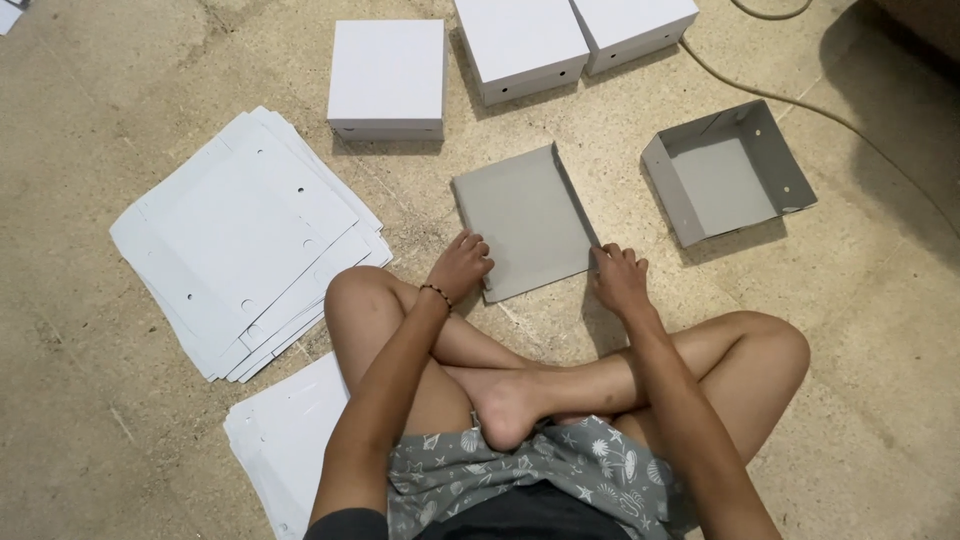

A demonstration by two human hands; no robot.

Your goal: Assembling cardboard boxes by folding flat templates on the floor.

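Note:
I sit cross-legged on the floor. A grey cardboard piece (525,215), partly folded with raised side flaps, lies in front of my knees. My left hand (460,265) grips its near left edge, fingers curled over the flap. My right hand (620,278) presses on its near right corner, fingers bent against the edge. A thin beaded bracelet circles my left wrist.
A stack of flat white box blanks (240,235) lies to the left, another pile (285,435) by my left thigh. Three closed white boxes (388,75) (520,42) (632,25) stand at the top. An open grey box half (728,170) sits right. A cable (800,100) crosses the floor.

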